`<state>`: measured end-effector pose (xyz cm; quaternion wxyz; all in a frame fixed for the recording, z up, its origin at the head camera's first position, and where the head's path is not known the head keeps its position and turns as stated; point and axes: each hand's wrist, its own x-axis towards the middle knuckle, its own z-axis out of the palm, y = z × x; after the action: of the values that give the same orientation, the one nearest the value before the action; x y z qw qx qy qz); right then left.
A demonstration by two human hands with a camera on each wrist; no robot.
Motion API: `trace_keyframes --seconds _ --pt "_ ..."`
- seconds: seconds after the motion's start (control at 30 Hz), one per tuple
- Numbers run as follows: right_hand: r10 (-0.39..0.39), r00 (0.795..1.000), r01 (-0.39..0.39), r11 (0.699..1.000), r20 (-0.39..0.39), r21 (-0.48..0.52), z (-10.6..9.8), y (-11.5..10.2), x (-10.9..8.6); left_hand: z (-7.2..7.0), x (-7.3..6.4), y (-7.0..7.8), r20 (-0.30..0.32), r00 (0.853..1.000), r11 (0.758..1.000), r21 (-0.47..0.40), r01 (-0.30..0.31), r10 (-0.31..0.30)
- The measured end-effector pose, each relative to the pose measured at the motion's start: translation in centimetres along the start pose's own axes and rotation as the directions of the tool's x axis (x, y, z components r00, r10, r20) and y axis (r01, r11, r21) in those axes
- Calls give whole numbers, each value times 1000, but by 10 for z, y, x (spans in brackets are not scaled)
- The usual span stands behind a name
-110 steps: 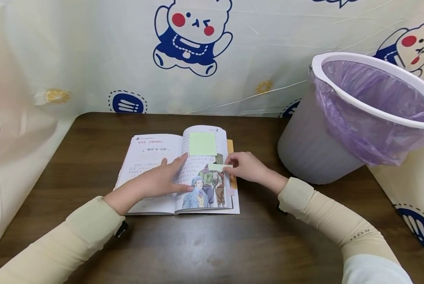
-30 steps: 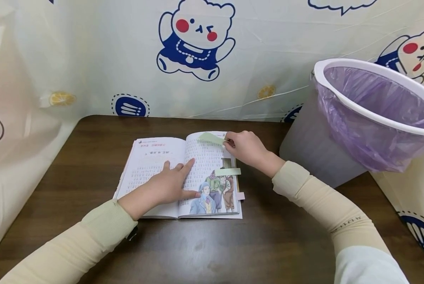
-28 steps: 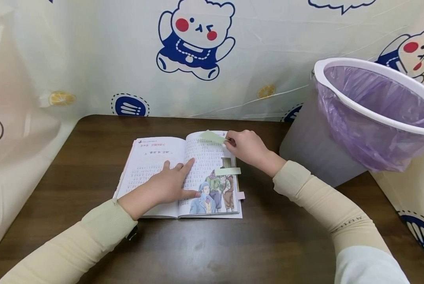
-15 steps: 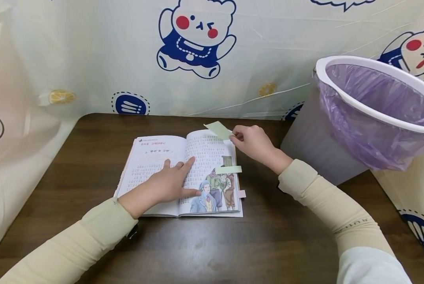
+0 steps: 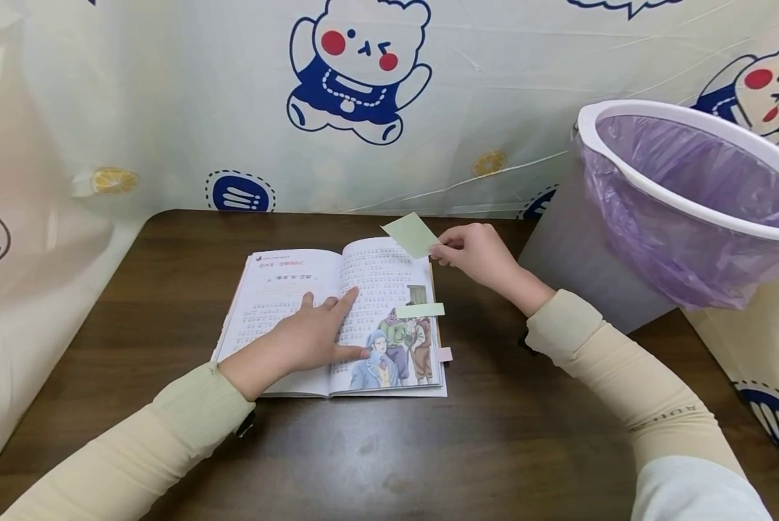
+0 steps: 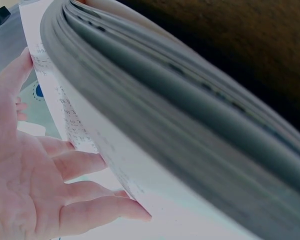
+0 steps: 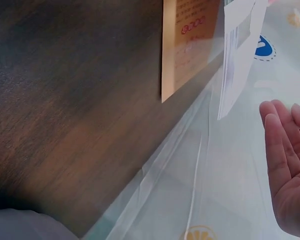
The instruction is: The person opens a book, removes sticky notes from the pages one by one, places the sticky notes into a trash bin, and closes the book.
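An open book (image 5: 376, 289) lies on the brown table, with text on both pages and a colour picture low on the right page. My left hand (image 5: 308, 340) rests across its middle, fingers spread; in the left wrist view the fingers (image 6: 85, 210) press flat on the page. My right hand (image 5: 477, 257) pinches a green sticky note (image 5: 412, 234) by its corner, above the top right of the book. In the right wrist view the right hand (image 7: 290, 160) shows at the edge, the note hidden there. A pale green strip (image 5: 420, 310) sticks across the picture, past the page edge.
A pink tab (image 5: 444, 354) juts from the book's right side. To the right stands a grey bin (image 5: 578, 253) lined with a purple bag (image 5: 663, 239). A patterned curtain (image 5: 494, 94) hangs behind the table (image 5: 389, 449). The book's orange cover flap (image 7: 195, 45) shows in the right wrist view.
My right hand has gone from the green strip to the green sticky note, peeled it off the page and lifted it up and right. The left hand stays on the book.
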<state>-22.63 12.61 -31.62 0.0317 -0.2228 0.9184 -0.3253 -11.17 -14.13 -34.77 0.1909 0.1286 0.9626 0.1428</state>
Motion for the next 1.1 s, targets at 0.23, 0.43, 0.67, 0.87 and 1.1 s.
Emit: trace_keyframes --seconds 0.23,0.43,0.67,0.87,1.1 --pt "34 999 -36 993 17 113 -9 2 -3 1 1 0 -3 1000 1000 -7 -7 7" --pt "28 1000 -30 985 14 173 -18 0 -8 1 1 -1 0 1000 1000 -12 -4 4" --pt "33 999 -35 980 14 194 -29 -7 -12 0 0 -2 -2 1000 1000 -12 -3 3" --pt "32 999 -31 978 -4 204 -38 -11 -17 1 1 -2 -6 1000 1000 -13 -9 9" --pt "-16 997 30 983 -78 184 -56 -15 -31 1 1 -3 -5 1000 1000 -18 -11 11"
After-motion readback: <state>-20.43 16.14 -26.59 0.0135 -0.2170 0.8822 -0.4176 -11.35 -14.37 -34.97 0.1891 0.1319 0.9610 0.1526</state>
